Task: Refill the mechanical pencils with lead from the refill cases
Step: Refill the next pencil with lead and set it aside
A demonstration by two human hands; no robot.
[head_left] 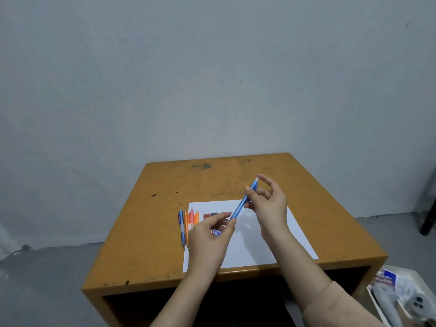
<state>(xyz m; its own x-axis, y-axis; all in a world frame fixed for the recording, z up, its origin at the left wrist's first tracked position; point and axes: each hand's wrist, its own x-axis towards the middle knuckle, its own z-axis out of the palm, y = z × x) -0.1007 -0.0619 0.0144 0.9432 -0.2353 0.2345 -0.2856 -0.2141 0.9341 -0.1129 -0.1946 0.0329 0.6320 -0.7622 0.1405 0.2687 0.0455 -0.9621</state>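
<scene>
Nearby, a white box (410,273) holds grey clutter (383,303). Above the table (165,208), the left grip (207,234) pinches the blue pencil's (238,209) lower end; the right grip (269,204) holds its upper barrel.

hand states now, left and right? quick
Left hand: pinches the lower end of the blue pencil.
Right hand: holds the same pencil's upper part, index fingertip near its top end.

A scuffed orange-brown table (160,215) carries a white paper sheet (257,246), with pencils (182,226) along the sheet's left edge
</scene>
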